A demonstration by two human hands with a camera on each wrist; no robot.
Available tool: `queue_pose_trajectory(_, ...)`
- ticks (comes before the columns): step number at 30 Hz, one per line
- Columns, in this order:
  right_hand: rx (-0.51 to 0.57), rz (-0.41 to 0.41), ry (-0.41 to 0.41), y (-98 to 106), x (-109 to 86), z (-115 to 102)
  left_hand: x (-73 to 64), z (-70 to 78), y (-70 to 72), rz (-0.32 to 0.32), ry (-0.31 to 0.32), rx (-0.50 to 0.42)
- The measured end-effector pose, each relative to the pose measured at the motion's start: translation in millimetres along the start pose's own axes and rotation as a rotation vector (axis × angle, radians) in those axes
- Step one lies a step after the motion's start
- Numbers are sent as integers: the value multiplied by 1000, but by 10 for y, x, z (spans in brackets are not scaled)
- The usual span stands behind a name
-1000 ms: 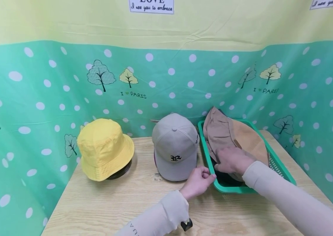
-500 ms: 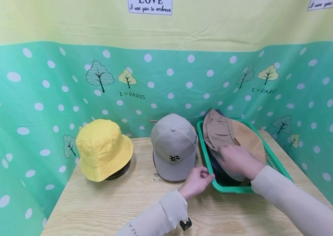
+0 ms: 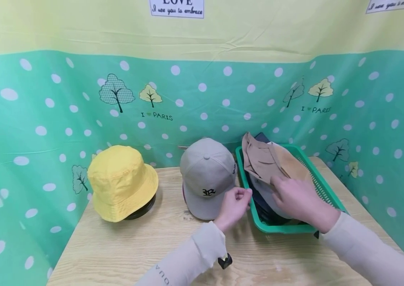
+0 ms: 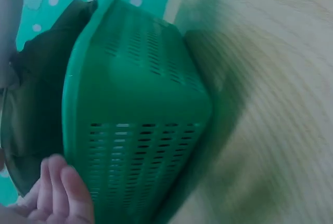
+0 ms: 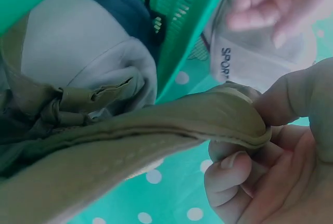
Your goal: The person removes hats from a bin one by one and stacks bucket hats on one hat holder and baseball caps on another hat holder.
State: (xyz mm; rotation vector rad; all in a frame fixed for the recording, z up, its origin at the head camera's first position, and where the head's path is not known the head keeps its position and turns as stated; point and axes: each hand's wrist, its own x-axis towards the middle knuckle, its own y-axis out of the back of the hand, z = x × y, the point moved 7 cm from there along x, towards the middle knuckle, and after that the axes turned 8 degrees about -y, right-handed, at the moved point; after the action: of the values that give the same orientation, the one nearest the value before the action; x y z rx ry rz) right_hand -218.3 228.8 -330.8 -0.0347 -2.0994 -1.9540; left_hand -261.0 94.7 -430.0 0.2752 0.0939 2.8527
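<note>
My right hand pinches the brim of a brown bucket hat that lies over the green basket. In the right wrist view, thumb and fingers grip the stitched brim edge. Below it in the basket are a light grey cap and a navy cap. My left hand hovers at the basket's left rim, holding nothing, its fingers relaxed. It overlaps the visor of a grey baseball cap in the head view.
A yellow bucket hat sits on a dark round stand at the left of the wooden table. A green dotted cloth hangs behind and on both sides.
My right hand has shifted right and towards me, now with the brown hat's brim pinched and raised. My left hand has risen off the basket rim, slightly up and left.
</note>
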Motion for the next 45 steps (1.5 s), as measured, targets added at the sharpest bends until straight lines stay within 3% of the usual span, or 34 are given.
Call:
queue_pose_trajectory(5, -39, 18, 40, -45, -100, -107, 100, 16, -87, -33, 56, -160)
queue_pose_trajectory(11, -12, -20, 43, -145, -148, -146, 139, -22, -103, -4, 126, -267)
queue_pose_trajectory(22, 77, -267, -103, -287, 24, 26, 118, -41, -63, -20, 122, -266)
queue_pose_trajectory(28, 96, -327, -138, -363, 144, 43, 113, -15, -71, -42, 79, -234)
queue_pose_trajectory(31, 48, -299, -113, -340, 180, -14, 107, 2, -82, -51, 61, -212)
queue_pose_trajectory(36, -20, -173, -62, -216, 194, -101, 107, 10, -101, -59, 43, -206)
queue_pose_trajectory(41, 61, -106, -91, -28, 166, -41, 105, -47, -74, -40, 65, -212)
queue_pose_trajectory(45, 79, 1, -127, 215, 140, 100, 89, -109, -34, -22, 87, -188)
